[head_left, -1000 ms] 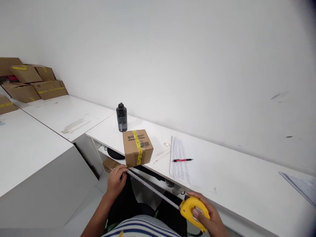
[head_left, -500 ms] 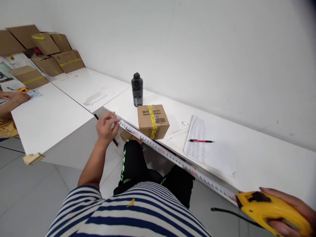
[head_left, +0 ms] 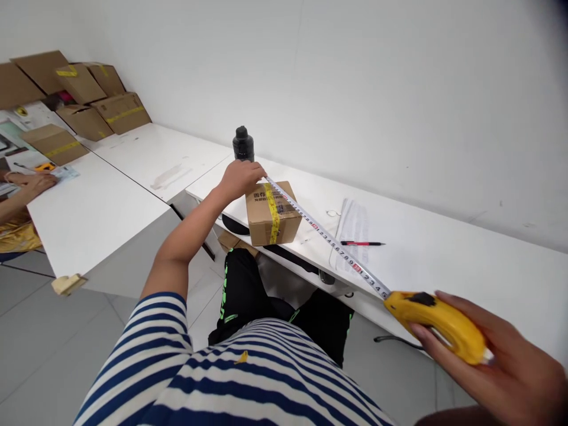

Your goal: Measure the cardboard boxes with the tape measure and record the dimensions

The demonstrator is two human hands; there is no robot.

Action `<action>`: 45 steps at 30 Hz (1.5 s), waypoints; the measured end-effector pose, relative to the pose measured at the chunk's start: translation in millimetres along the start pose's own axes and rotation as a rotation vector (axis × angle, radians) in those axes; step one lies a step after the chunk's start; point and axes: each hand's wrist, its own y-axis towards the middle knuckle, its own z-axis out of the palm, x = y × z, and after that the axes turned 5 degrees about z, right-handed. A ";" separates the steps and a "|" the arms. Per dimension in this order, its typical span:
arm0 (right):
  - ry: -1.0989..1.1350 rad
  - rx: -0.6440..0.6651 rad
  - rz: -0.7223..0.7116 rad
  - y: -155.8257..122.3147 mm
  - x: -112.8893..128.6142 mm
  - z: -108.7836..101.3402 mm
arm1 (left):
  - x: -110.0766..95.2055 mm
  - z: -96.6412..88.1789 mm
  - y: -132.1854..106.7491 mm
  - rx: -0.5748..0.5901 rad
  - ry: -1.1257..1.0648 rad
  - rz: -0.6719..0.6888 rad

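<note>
- Yellow tape measure (head_left: 437, 328) crossing the desk's (head_left: 488, 272) front edge in view: looks hard and light, probably plastic-cased. Best gripped round the thick body.
- Thin blade (head_left: 337, 247), likely springy and quick to snap back or kink; best pinched right at the end.
- Right hand (head_left: 510, 355) wrapped round the case, thumb pressed along its near side.
- Left hand (head_left: 242, 177) by the cardboard box (head_left: 261, 207) near the desk's left corner, elbow bent, fingers together, pinching the blade's end.
</note>
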 end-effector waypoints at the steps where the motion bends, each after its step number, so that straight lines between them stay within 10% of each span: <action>1: -0.033 0.024 -0.036 5.5 11.4 6.2 | -2.8 -0.3 5.7 0.035 0.017 0.031; 9: -0.216 -0.176 -0.267 43.0 95.8 88.2 | -17.0 1.4 33.4 0.277 0.211 0.149; 17: -0.141 0.004 -0.062 67.6 134.4 157.8 | -45.2 -17.7 33.9 0.583 0.255 0.105; 24: -0.063 0.032 0.036 81.2 141.8 188.6 | -46.8 -31.2 18.2 0.708 -0.170 -0.165; 33: -0.069 -0.037 0.030 91.4 131.6 191.3 | -42.4 0.3 -1.7 0.304 -0.556 -0.391; 45: 0.105 0.224 -0.146 172.2 44.8 156.9 | -70.7 54.4 17.7 -0.463 -0.883 -0.600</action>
